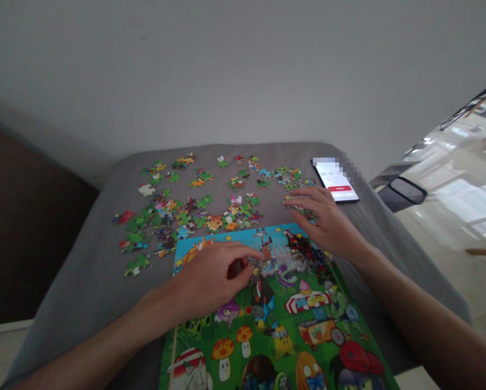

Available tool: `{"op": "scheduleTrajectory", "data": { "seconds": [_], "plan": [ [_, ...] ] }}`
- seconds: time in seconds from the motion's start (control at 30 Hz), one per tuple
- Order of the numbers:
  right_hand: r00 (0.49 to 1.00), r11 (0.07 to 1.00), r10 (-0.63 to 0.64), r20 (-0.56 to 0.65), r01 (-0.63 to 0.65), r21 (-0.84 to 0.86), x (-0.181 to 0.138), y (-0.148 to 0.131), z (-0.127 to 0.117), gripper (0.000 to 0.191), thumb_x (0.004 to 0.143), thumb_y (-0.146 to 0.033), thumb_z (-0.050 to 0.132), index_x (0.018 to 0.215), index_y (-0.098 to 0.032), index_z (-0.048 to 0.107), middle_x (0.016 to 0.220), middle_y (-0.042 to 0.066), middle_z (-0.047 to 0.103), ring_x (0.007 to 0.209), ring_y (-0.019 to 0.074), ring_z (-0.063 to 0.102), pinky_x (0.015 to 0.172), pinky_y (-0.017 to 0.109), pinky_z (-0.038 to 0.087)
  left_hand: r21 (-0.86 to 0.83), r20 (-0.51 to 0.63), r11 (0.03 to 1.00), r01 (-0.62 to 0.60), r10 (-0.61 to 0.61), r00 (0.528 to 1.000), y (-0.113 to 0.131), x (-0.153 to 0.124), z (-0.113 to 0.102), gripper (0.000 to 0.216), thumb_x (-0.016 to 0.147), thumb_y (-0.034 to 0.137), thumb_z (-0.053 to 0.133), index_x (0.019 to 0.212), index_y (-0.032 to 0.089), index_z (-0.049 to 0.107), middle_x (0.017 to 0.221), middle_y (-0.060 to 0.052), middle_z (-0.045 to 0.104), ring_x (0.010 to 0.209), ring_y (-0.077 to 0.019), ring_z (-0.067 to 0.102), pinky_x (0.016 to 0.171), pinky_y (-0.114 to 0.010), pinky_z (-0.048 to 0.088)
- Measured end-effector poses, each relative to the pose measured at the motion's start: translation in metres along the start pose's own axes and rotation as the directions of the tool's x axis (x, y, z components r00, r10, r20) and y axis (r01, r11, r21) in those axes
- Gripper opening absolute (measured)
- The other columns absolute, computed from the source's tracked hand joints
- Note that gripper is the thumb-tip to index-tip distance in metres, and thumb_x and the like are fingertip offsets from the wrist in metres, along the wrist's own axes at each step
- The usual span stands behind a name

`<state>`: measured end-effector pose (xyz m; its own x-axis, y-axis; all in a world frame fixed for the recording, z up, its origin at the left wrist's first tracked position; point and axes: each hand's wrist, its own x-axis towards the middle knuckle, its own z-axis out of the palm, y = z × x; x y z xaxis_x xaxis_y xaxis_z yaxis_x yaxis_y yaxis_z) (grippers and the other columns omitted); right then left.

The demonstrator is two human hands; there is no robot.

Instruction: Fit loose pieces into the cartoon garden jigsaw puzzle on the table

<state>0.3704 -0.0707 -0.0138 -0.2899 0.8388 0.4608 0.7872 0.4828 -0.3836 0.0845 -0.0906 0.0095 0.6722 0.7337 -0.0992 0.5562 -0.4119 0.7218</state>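
Observation:
A picture board (283, 336) printed with bright cartoon plants and characters lies in front of me on grey cloth. My left hand (214, 273) rests over its upper left part, fingers loosely curled, with a small gap between thumb and index tip; I see nothing held. Beyond the board's upper right corner, my right hand (322, 219) has its fingers stretched out and apart over a few jigsaw pieces (294, 199), partly hiding them. Many loose jigsaw pieces (165, 216) are scattered behind and left of the board, some overlapping.
A phone (335, 181) with a lit screen lies beyond my right hand, near the table's right edge. The grey cloth (92, 260) covers the table, which meets a pale wall (235, 70). A dark panel (19, 216) stands at left; shiny floor (450, 233) shows at right.

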Motion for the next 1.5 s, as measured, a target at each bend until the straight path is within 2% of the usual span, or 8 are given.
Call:
{"op": "scheduleTrajectory", "data": {
  "seconds": [0.17, 0.33, 0.63, 0.83, 1.07, 1.33, 1.43, 1.5],
  "plan": [
    [1.0, 1.0, 0.0, 0.013, 0.0, -0.001, 0.0, 0.0, 0.0, 0.025, 0.099, -0.021, 0.057, 0.115, -0.026, 0.075, 0.127, 0.011, 0.071, 0.125, 0.0313, 0.059, 0.11, 0.058, 0.043, -0.065, 0.05, 0.996, 0.059, -0.056, 0.997, -0.002, 0.002, 0.003, 0.015, 0.094, 0.029, 0.067, 0.106, 0.026, 0.075, 0.085, 0.004, 0.078, 0.075, -0.0161, 0.07, 0.068, -0.028, 0.05],
    [1.0, 1.0, -0.016, 0.019, 0.016, 0.002, 0.0, 0.001, 0.001, 0.025, 0.099, -0.022, 0.057, 0.115, -0.026, 0.075, 0.128, 0.011, 0.071, 0.126, 0.0318, 0.059, 0.11, 0.06, 0.043, 0.139, 0.016, 0.989, -0.05, 0.048, 0.999, -0.008, 0.003, 0.005, 0.009, 0.093, 0.028, 0.075, 0.101, 0.026, 0.076, 0.093, 0.001, 0.076, 0.086, -0.0189, 0.069, 0.083, -0.034, 0.053],
    [0.999, 0.999, -0.031, 0.036, 0.031, 0.006, -0.001, 0.003, 0.002, 0.025, 0.099, -0.021, 0.057, 0.116, -0.026, 0.074, 0.129, 0.011, 0.07, 0.127, 0.031, 0.058, 0.113, 0.06, 0.041, 0.282, -0.029, 0.953, -0.107, 0.12, 0.992, -0.016, 0.005, 0.001, 0.01, 0.098, 0.025, 0.07, 0.107, 0.025, 0.075, 0.104, -0.003, 0.074, 0.102, -0.023, 0.067, 0.088, -0.036, 0.053],
    [0.999, 0.999, -0.032, 0.042, 0.032, 0.006, -0.001, 0.002, 0.002, 0.026, 0.098, -0.021, 0.058, 0.116, -0.027, 0.075, 0.129, 0.01, 0.07, 0.127, 0.0314, 0.058, 0.113, 0.061, 0.041, 0.36, -0.086, 0.924, -0.131, 0.172, 0.981, -0.009, -0.001, 0.012, 0.046, 0.09, 0.058, 0.074, 0.12, 0.024, 0.067, 0.116, -0.007, 0.071, 0.109, -0.0292, 0.065, 0.094, -0.045, 0.053],
    [0.999, 0.999, -0.034, 0.042, 0.034, 0.007, -0.001, 0.002, 0.001, 0.025, 0.098, -0.021, 0.058, 0.116, -0.025, 0.075, 0.128, 0.012, 0.07, 0.127, 0.0316, 0.058, 0.114, 0.06, 0.041, 0.418, -0.051, 0.898, -0.14, 0.177, 0.983, -0.011, -0.001, 0.013, 0.058, 0.083, 0.053, 0.083, 0.127, 0.022, 0.062, 0.122, -0.009, 0.068, 0.113, -0.0318, 0.063, 0.097, -0.046, 0.052],
    [0.998, 1.0, -0.029, 0.049, 0.028, 0.01, -0.001, 0.002, 0.0, 0.026, 0.098, -0.02, 0.057, 0.117, -0.026, 0.074, 0.129, 0.011, 0.07, 0.128, 0.0311, 0.057, 0.114, 0.059, 0.04, 0.41, -0.014, 0.907, -0.091, 0.106, 0.994, -0.015, 0.001, 0.005, 0.068, 0.078, 0.067, 0.081, 0.126, 0.022, 0.065, 0.122, -0.01, 0.068, 0.117, -0.0326, 0.062, 0.098, -0.045, 0.05],
    [0.998, 0.999, -0.033, 0.055, 0.032, 0.011, -0.001, 0.001, -0.001, 0.026, 0.098, -0.019, 0.058, 0.118, -0.025, 0.075, 0.129, 0.012, 0.07, 0.128, 0.0316, 0.057, 0.114, 0.059, 0.04, 0.415, -0.074, 0.901, -0.124, 0.17, 0.983, -0.019, 0.003, 0.0, 0.057, 0.088, 0.065, 0.073, 0.125, 0.023, 0.064, 0.124, -0.009, 0.068, 0.118, -0.0307, 0.062, 0.099, -0.044, 0.048],
    [0.998, 0.999, -0.042, 0.056, 0.042, 0.008, -0.001, 0.001, -0.001, 0.026, 0.098, -0.019, 0.058, 0.117, -0.023, 0.074, 0.129, 0.013, 0.069, 0.128, 0.032, 0.057, 0.113, 0.06, 0.041, 0.408, -0.165, 0.899, -0.158, 0.243, 0.956, -0.016, 0.002, -0.006, 0.041, 0.098, 0.059, 0.064, 0.116, 0.022, 0.066, 0.114, -0.007, 0.07, 0.109, -0.0272, 0.064, 0.093, -0.041, 0.049]
  ]
}}
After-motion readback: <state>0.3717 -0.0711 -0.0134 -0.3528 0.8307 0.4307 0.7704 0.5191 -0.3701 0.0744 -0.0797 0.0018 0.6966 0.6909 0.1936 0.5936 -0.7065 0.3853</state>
